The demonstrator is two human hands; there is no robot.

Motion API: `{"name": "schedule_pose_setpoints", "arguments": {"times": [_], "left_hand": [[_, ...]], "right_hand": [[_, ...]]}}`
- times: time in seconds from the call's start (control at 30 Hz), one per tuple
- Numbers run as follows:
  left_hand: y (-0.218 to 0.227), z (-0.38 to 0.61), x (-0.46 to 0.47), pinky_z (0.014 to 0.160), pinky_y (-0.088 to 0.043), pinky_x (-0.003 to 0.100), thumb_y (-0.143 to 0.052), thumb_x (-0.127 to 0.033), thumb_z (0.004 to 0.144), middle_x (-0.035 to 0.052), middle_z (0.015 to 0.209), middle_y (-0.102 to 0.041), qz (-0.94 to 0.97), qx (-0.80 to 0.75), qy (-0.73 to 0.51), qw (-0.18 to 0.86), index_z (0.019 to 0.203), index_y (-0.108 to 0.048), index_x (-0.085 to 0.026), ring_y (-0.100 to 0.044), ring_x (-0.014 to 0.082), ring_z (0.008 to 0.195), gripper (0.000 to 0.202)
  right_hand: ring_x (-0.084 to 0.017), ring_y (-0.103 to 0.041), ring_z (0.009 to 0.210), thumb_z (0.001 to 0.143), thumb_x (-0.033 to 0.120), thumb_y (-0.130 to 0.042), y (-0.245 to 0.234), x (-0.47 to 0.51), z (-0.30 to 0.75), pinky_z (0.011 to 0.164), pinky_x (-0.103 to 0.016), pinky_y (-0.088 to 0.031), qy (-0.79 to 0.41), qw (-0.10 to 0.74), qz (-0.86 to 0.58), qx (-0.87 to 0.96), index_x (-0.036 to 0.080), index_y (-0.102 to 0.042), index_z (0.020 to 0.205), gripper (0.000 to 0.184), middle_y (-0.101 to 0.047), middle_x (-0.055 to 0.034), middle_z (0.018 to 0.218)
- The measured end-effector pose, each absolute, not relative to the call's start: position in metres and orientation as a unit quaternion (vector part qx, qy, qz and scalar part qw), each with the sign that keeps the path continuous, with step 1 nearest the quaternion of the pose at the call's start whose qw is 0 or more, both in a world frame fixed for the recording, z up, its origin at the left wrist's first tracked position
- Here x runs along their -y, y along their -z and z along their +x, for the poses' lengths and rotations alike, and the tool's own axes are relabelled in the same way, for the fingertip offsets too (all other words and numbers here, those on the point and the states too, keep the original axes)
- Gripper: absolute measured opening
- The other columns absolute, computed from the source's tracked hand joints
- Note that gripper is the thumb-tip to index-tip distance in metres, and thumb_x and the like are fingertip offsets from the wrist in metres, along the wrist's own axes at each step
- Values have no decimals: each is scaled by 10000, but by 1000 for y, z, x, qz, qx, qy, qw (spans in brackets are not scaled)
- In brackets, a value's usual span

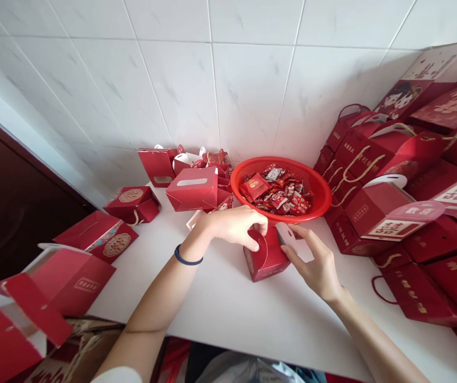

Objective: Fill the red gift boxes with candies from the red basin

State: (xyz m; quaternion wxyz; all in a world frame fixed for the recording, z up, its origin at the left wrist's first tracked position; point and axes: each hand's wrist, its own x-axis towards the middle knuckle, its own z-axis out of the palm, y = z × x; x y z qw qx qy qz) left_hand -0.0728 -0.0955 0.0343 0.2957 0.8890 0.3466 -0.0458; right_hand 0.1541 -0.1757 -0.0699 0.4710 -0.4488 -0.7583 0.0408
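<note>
A small red paper gift box (266, 260) stands on the white counter (228, 303) just in front of a red plastic basket (280, 186) holding wrapped sweets. My left hand (232, 226) is curled over the box's top left flap, thumb and fingers pinching it. My right hand (316, 263) comes in from the right, its fingers pinching the box's white-lined right flap (288, 234). A dark band sits on my left wrist.
Folded red boxes (196, 189) cluster at the back left by the tiled wall. More red boxes (96, 234) lie along the left edge. Red gift bags with cord handles (391, 159) pile up on the right. A dark door is at far left.
</note>
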Motion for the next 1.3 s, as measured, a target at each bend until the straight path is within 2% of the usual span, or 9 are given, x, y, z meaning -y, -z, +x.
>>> {"name": "schedule_pose_setpoints", "arguments": {"times": [0.33, 0.5, 0.6, 0.73, 0.83, 0.97, 1.1, 1.23, 1.3], "left_hand": [[-22, -54, 98, 827, -470, 289, -755, -200, 715, 48, 1168, -637, 890, -345, -13, 299, 1116, -570, -199, -609, 225, 1046, 441], [-24, -54, 103, 887, -460, 313, -718, -169, 722, 50, 1254, -616, 900, -326, 7, 290, 1290, -560, -260, -598, 259, 1135, 596], [-22, -52, 105, 841, -466, 310, -778, -302, 712, 45, 1150, -614, 898, -328, 51, 289, 1172, -629, -262, -613, 267, 1077, 485], [-15, -44, 108, 740, -452, 296, -780, -459, 705, 28, 1093, -590, 886, -360, 68, 285, 1118, -607, -259, -619, 257, 1004, 490], [-10, -35, 113, 725, -438, 296, -766, -496, 732, 22, 1053, -596, 888, -351, 65, 291, 1036, -594, -247, -626, 250, 972, 429], [-1, -20, 123, 708, -436, 308, -739, -450, 799, 21, 987, -639, 886, -340, 31, 313, 938, -550, -231, -632, 249, 937, 321], [12, -4, 136, 802, -468, 328, -652, -365, 915, 32, 1062, -655, 886, -326, -97, 315, 1024, -515, -234, -638, 235, 979, 218], [20, 8, 143, 884, -483, 345, -604, -434, 963, 58, 1104, -645, 899, -283, -131, 307, 1034, -545, -222, -631, 239, 1044, 231], [22, 10, 144, 905, -488, 346, -609, -433, 956, 66, 1110, -646, 905, -268, -124, 308, 1029, -569, -218, -627, 242, 1070, 231]], "right_hand": [[-215, -714, 989, 991, 320, -607, 64, 177, 167, 835, -340, -615, -111, 429, -365, 818, 197, -712, 1128, 212, -709, -125, 1103], [-217, -696, 1062, 997, 355, -593, 64, 178, 167, 865, -335, -608, -102, 404, -356, 836, 184, -710, 1102, 232, -675, -144, 1177], [-251, -683, 1104, 984, 461, -599, 59, 187, 166, 906, -385, -605, -74, 366, -389, 842, 185, -696, 1162, 343, -652, -163, 1260], [-347, -628, 1231, 917, 637, -611, 59, 214, 160, 952, -497, -593, -32, 309, -476, 822, 193, -619, 1342, 615, -580, -198, 1405], [-348, -590, 1305, 893, 678, -613, 69, 238, 154, 956, -476, -603, -49, 311, -546, 777, 213, -537, 1424, 710, -492, -199, 1507], [-314, -583, 1324, 963, 580, -566, 83, 257, 154, 966, -440, -605, -35, 367, -616, 696, 231, -496, 1444, 598, -482, -171, 1519], [-316, -591, 1301, 996, 511, -532, 87, 262, 166, 952, -468, -602, 0, 418, -668, 615, 255, -542, 1393, 473, -522, -142, 1477], [-307, -647, 1212, 1028, 502, -449, 87, 263, 174, 892, -461, -615, -1, 423, -703, 572, 257, -602, 1298, 396, -570, -130, 1415], [-303, -649, 1206, 1023, 530, -443, 88, 263, 172, 884, -445, -616, -4, 416, -706, 573, 255, -578, 1327, 432, -582, -135, 1396]]}}
